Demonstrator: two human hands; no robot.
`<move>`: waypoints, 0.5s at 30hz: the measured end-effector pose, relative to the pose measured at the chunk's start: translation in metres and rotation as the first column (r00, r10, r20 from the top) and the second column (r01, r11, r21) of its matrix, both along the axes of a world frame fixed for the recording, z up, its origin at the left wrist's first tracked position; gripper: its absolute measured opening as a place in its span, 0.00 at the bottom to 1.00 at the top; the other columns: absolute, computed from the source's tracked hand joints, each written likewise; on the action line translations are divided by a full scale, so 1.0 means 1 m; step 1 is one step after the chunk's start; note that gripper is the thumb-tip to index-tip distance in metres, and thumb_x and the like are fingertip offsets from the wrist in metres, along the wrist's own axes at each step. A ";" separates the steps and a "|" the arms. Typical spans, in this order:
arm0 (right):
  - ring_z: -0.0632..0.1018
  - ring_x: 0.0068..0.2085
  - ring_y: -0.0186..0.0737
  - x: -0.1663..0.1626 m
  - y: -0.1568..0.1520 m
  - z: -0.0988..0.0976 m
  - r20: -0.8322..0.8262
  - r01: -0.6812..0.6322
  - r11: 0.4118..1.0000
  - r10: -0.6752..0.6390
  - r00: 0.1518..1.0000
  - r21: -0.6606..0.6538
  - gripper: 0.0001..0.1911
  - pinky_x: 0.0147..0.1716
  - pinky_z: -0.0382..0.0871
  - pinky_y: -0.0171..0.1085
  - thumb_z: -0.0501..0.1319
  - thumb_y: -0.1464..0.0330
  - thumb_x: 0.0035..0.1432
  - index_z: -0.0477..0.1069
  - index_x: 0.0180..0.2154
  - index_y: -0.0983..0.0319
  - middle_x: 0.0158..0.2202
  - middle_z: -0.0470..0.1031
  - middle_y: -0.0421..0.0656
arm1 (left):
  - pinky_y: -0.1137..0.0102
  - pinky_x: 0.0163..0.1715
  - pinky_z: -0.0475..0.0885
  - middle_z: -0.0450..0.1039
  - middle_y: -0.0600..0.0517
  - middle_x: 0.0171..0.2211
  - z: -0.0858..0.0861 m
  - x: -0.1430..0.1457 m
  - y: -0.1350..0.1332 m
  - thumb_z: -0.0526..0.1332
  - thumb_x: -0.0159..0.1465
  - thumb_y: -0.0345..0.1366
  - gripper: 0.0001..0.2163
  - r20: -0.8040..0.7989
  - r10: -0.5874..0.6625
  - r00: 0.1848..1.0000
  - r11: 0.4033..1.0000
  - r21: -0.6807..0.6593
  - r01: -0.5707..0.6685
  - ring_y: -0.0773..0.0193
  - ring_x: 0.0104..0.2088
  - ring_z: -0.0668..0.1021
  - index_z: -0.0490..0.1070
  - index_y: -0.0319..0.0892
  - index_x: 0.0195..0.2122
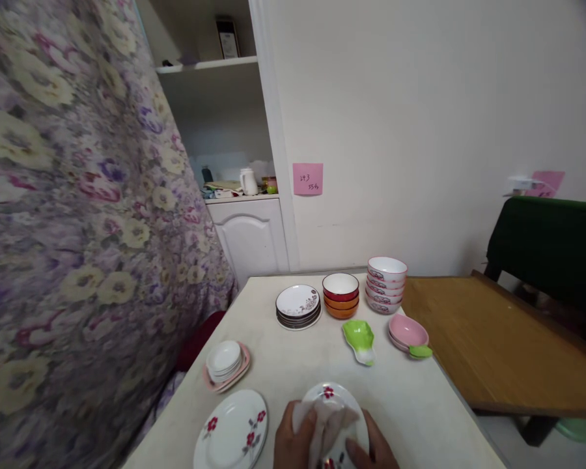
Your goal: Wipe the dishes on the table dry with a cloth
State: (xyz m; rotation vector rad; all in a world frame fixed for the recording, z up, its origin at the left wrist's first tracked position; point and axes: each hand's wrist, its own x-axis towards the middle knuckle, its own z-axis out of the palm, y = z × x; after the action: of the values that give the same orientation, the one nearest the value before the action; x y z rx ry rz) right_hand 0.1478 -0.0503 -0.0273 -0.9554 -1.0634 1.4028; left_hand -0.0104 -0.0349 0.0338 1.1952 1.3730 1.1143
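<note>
A white cloth [325,420] is pressed by the left hand [293,443] onto a floral plate [334,397], the grip being closed over the bunched fabric; the right hand [374,449] is set at the plate's right rim, fingers curled against the edge, though whether the rim is clamped cannot be told. Both hands are cut off by the lower frame border, wrists unseen, palms turned inward toward each other. The plate is held low at the near edge of the pale surface [293,365], directly between the two hands, its far rim with a red flower left uncovered. Just beside it to the left, apart from the hand, a second floral plate [232,433] is laid flat. Farther left, near the surface's left edge, a stack of small white dishes on a pink one [226,361] is placed. Bare surface is left between the hands and the far row: a stack of patterned plates [297,306], red and orange bowls [340,295], pink-rimmed bowls [387,284], a green leaf-shaped dish [360,340], and pink dishes [407,332]. A wooden table [493,339] adjoins on the right; floral fabric [78,228] hangs close on the left.
</note>
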 end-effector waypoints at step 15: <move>0.75 0.31 0.41 0.012 -0.010 0.028 -0.163 -0.313 0.949 0.306 0.938 -0.020 0.26 0.41 0.67 0.42 0.66 0.63 0.45 0.69 0.48 0.60 0.31 0.77 0.40 | 0.70 0.33 0.66 0.70 0.57 0.25 0.004 -0.011 0.012 0.57 0.58 0.42 0.09 0.014 -0.123 0.992 0.990 0.078 0.122 0.64 0.30 0.72 0.67 0.42 0.34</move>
State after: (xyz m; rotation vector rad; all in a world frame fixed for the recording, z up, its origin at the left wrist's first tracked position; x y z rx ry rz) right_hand 0.1601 -0.0603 0.0007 -0.7135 -1.0986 1.7382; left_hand -0.0215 -0.0228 0.0376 1.3035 1.2355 1.0966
